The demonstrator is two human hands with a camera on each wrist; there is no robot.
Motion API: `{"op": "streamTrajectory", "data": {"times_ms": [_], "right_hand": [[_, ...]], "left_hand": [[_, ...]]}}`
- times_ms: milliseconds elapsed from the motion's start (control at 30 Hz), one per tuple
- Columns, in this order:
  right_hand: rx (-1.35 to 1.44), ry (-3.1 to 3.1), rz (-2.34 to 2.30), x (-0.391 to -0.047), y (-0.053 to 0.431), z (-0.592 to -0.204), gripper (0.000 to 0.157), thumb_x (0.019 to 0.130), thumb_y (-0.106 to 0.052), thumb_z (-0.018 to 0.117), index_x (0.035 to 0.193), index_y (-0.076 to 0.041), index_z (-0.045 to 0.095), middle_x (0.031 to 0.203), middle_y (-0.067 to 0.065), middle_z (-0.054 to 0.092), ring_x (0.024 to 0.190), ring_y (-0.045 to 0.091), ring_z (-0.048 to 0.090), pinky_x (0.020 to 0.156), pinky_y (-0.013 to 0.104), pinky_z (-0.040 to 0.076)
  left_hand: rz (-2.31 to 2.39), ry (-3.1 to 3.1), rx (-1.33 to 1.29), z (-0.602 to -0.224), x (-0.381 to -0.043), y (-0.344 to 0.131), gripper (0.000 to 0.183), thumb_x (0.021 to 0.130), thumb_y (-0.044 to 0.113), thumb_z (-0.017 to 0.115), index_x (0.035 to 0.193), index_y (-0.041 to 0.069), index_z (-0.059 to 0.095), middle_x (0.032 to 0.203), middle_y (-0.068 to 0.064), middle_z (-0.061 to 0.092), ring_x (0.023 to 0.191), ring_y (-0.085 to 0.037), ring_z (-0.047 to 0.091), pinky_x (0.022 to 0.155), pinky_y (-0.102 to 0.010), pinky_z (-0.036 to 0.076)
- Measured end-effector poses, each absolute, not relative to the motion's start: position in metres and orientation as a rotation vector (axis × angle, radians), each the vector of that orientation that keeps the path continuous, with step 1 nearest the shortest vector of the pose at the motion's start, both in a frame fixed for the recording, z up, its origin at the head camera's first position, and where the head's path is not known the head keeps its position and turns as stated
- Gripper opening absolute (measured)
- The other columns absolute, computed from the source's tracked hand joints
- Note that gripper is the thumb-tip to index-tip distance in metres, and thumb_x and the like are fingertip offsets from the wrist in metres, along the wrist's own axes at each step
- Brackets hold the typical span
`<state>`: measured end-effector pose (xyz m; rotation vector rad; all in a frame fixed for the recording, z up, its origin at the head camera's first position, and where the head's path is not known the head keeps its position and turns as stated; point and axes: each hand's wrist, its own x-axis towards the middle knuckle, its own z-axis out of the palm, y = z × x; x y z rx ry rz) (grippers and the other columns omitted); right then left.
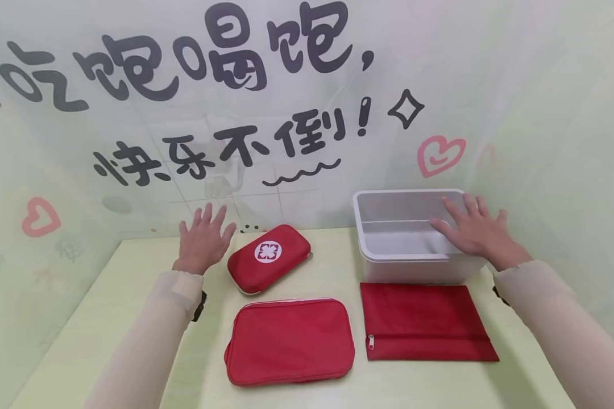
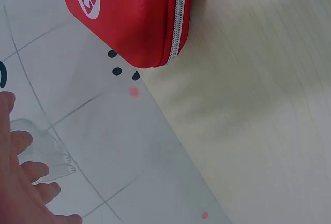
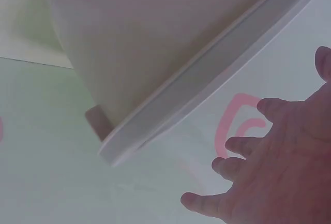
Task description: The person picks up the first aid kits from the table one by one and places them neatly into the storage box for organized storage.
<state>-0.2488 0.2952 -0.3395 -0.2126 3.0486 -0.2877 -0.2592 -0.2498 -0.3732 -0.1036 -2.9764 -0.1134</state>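
My left hand (image 1: pixel 203 240) is held with fingers spread just left of a red zippered hard case (image 1: pixel 286 257) that bears a white round emblem. It holds nothing, and in the left wrist view the case (image 2: pixel 129 17) is apart from the fingers. Over the right side of a white plastic bin (image 1: pixel 414 270) hovers my right hand (image 1: pixel 478 230), its fingers spread and holding nothing. Nearer to me lie a red rounded fabric pouch (image 1: pixel 291 341) and, in front of the bin, a flat red zip pouch (image 1: pixel 419 318) with its zipper pull at the left.
The pale wooden table (image 1: pixel 107 318) meets a printed backdrop (image 1: pixel 307 187) with large dark lettering behind the case and bin. Backdrop panels also stand along the left and right sides.
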Motion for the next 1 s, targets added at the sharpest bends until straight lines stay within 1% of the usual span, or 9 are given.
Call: {"op": "streamTrajectory", "data": {"times_ms": [167, 300, 400, 533, 633, 733, 833, 1000], "right_hand": [[-0.238, 3.046, -0.292, -0.239, 0.3, -0.343, 0.085, 0.097, -0.068, 0.03, 0.159, -0.011, 0.019, 0.156, 0.035, 0.007, 0.14, 0.059, 0.004, 0.097, 0.084, 0.001], [-0.265, 3.047, -0.287, -0.228, 0.302, -0.346, 0.084, 0.098, -0.068, 0.031, 0.158, -0.01, 0.02, 0.157, 0.034, 0.007, 0.139, 0.06, 0.005, 0.098, 0.084, -0.001], [-0.289, 3.054, -0.266, -0.219, 0.303, -0.349, 0.084, 0.098, -0.066, 0.033, 0.159, -0.01, 0.019, 0.158, 0.033, 0.007, 0.139, 0.06, 0.007, 0.098, 0.083, 0.001], [-0.316, 3.068, -0.237, -0.209, 0.305, -0.351, 0.082, 0.098, -0.065, 0.036, 0.159, -0.011, 0.02, 0.157, 0.033, 0.009, 0.139, 0.059, 0.009, 0.098, 0.082, 0.004], [-0.327, 3.089, -0.227, -0.201, 0.306, -0.353, 0.081, 0.099, -0.064, 0.037, 0.159, -0.012, 0.021, 0.157, 0.033, 0.012, 0.14, 0.058, 0.01, 0.099, 0.081, 0.005], [-0.33, 3.123, -0.228, -0.194, 0.307, -0.356, 0.078, 0.099, -0.062, 0.039, 0.158, -0.014, 0.023, 0.157, 0.032, 0.016, 0.14, 0.057, 0.014, 0.098, 0.081, 0.006], [-0.329, 3.168, -0.237, -0.187, 0.31, -0.36, 0.076, 0.099, -0.061, 0.04, 0.158, -0.014, 0.026, 0.154, 0.032, 0.021, 0.138, 0.055, 0.019, 0.097, 0.082, 0.007], [-0.346, 3.265, -0.319, -0.175, 0.314, -0.369, 0.071, 0.1, -0.054, 0.045, 0.155, -0.011, 0.032, 0.148, 0.031, 0.029, 0.134, 0.051, 0.026, 0.096, 0.082, 0.009]], "left_hand": [[-0.145, -3.052, -0.112, -0.379, -0.257, -0.247, 0.063, 0.104, 0.039, 0.04, 0.156, 0.007, 0.027, 0.158, -0.03, 0.021, 0.143, -0.052, 0.017, 0.108, -0.076, 0.016], [-0.178, -3.096, -0.127, -0.386, -0.254, -0.246, 0.064, 0.103, 0.039, 0.042, 0.156, 0.007, 0.027, 0.158, -0.03, 0.02, 0.143, -0.053, 0.017, 0.108, -0.076, 0.016], [-0.221, -3.122, -0.144, -0.391, -0.251, -0.245, 0.064, 0.103, 0.038, 0.044, 0.156, 0.007, 0.027, 0.157, -0.031, 0.02, 0.143, -0.054, 0.016, 0.108, -0.076, 0.017], [-0.29, -3.168, -0.146, -0.399, -0.25, -0.244, 0.065, 0.104, 0.04, 0.042, 0.157, 0.006, 0.026, 0.157, -0.032, 0.02, 0.143, -0.055, 0.016, 0.108, -0.076, 0.018], [-0.344, -3.211, -0.142, -0.406, -0.248, -0.243, 0.065, 0.103, 0.04, 0.042, 0.156, 0.005, 0.027, 0.156, -0.033, 0.022, 0.141, -0.055, 0.02, 0.106, -0.075, 0.023], [-0.403, -3.25, -0.137, -0.413, -0.247, -0.242, 0.066, 0.102, 0.04, 0.045, 0.155, 0.003, 0.029, 0.153, -0.035, 0.028, 0.139, -0.055, 0.027, 0.102, -0.074, 0.032], [-0.499, -3.27, -0.107, -0.42, -0.247, -0.243, 0.069, 0.102, 0.04, 0.049, 0.154, 0.0, 0.029, 0.148, -0.034, 0.036, 0.136, -0.052, 0.034, 0.099, -0.068, 0.041], [-0.68, -3.267, -0.063, -0.431, -0.248, -0.245, 0.073, 0.1, 0.04, 0.055, 0.152, -0.005, 0.03, 0.141, -0.031, 0.045, 0.127, -0.047, 0.045, 0.096, -0.06, 0.049]]}}
